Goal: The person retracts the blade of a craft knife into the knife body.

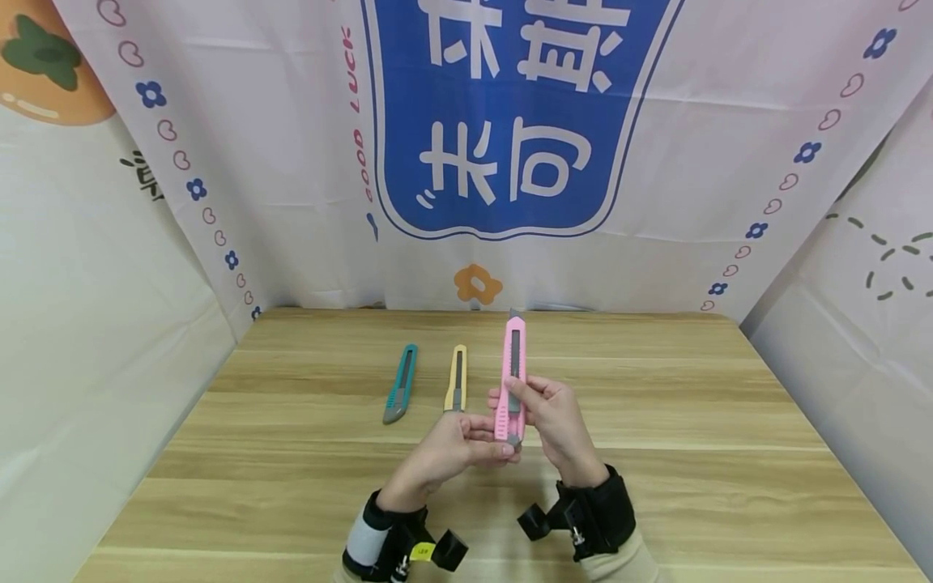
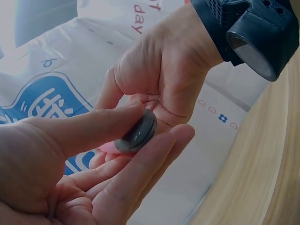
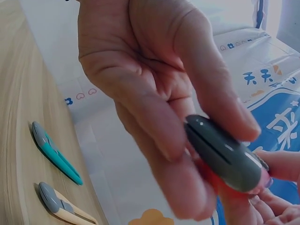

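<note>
A pink utility knife is held upright over the table, a grey tip showing at its top end. My left hand pinches its lower end by the grey end cap, thumb on one side and fingers on the other. Higher up, my right hand grips the body, its thumb lying on the front over the slot and its fingers behind. To the left, a yellow utility knife lies on the table, its lower end hidden by my left hand. Farther left lies a teal utility knife with a grey end.
The wooden table extends to both sides and in front of me. A white printed cloth with a blue sign hangs along its back edge, and pale cloth walls flank it. Black camera straps circle both wrists.
</note>
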Demonstrator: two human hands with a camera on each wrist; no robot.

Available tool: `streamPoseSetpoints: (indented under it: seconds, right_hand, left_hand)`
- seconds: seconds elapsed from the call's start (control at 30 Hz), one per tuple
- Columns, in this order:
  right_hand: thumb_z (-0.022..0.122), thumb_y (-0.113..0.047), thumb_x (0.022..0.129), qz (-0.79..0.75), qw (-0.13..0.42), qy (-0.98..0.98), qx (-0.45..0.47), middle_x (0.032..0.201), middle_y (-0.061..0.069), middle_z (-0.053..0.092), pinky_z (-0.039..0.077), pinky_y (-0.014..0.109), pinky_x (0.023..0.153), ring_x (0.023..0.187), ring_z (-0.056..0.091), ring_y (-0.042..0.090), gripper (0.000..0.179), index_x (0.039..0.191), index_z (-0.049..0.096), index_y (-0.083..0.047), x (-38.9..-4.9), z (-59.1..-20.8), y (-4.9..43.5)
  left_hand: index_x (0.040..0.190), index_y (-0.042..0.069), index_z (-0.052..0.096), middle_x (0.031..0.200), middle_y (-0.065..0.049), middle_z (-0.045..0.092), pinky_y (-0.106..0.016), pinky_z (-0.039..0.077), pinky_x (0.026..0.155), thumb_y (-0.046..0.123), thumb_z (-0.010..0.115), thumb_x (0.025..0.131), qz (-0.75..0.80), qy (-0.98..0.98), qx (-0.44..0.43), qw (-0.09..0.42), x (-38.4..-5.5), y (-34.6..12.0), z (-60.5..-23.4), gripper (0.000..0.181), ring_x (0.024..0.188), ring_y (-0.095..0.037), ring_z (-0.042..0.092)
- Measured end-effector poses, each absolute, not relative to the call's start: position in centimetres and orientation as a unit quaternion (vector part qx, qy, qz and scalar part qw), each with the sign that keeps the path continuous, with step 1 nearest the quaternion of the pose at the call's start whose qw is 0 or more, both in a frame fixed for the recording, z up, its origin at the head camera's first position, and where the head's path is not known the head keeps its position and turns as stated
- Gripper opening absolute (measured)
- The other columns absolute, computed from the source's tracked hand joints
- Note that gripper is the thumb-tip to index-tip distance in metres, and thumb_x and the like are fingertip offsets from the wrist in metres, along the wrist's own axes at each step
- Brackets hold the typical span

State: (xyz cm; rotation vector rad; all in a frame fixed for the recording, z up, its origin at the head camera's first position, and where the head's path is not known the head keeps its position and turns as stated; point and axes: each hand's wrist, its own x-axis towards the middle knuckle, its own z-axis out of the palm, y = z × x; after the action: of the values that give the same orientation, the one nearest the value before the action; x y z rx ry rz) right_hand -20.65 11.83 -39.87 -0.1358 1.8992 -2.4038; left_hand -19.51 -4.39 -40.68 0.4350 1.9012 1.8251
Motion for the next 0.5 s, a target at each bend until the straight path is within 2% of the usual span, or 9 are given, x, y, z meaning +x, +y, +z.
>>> streamPoseSetpoints:
  seconds: [0.13, 0.3, 0.5]
  right_hand:
    - [0.060, -0.018, 0.091, -0.782, 0.036, 0.622, -0.031, 0.077, -0.006, 0.075, 0.059, 0.019, 0.069, 0.080, 0.070, 0.014, 0.041, 0.118, 0.057, 0.013, -20.76, -39.82, 12.00]
    - [0.059, -0.022, 0.092, -0.777, 0.043, 0.627, -0.028, 0.080, -0.005, 0.075, 0.059, 0.020, 0.071, 0.084, 0.070, 0.016, 0.042, 0.118, 0.057, 0.011, -20.83, -39.71, 12.06]
    - [0.058, -0.028, 0.092, -0.771, 0.050, 0.634, -0.017, 0.082, -0.001, 0.076, 0.060, 0.021, 0.069, 0.083, 0.070, 0.017, 0.045, 0.117, 0.059, 0.009, -20.90, -39.73, 12.04]
  left_hand:
    - [0.107, -0.015, 0.062, 0.097, -0.033, 0.068, -0.042, 0.058, 0.081, 0.000, 0.065, 0.084, 0.666, 0.691, 0.153, 0.235, -19.52, -4.41, -40.76, 0.027, 0.085, -0.027, 0.070]
    - [0.107, -0.015, 0.061, 0.097, -0.035, 0.068, -0.033, 0.060, 0.076, -0.004, 0.061, 0.086, 0.669, 0.688, 0.152, 0.237, -19.56, -4.40, -40.78, 0.024, 0.085, -0.029, 0.070]
    - [0.107, -0.014, 0.061, 0.097, -0.033, 0.069, -0.032, 0.060, 0.076, -0.003, 0.062, 0.085, 0.667, 0.694, 0.150, 0.227, -19.59, -4.37, -40.85, 0.024, 0.084, -0.026, 0.070]
